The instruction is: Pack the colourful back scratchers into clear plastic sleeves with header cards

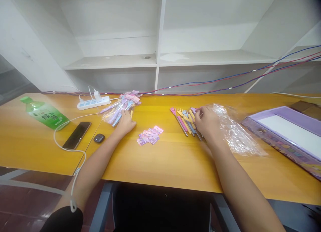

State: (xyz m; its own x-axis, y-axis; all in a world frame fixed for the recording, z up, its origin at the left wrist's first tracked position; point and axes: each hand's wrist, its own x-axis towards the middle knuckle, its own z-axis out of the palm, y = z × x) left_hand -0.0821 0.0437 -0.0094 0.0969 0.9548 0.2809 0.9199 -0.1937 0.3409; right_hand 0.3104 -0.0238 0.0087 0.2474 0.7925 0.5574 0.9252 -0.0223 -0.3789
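Note:
My left hand (126,122) is at the pile of bagged back scratchers (116,112), its fingers closed on one at the near right side. Pink printed cards show at the far end of that pile. My right hand (207,122) has curled fingers on a back scratcher at the right end of a loose row. These loose back scratchers (184,122) have small hand-shaped heads in pink, yellow, blue and purple, coloured grips and metal rods. My right fingers partly hide the rightmost ones. Small pink cards (149,135) lie in a loose heap between my hands.
Clear plastic bags (235,131) lie right of my right hand, beside a purple box (288,135). On the left are a green bottle (46,113) on its side, a phone (77,135), a black earbud case (99,138), a power strip (94,102) and a white cable (56,141).

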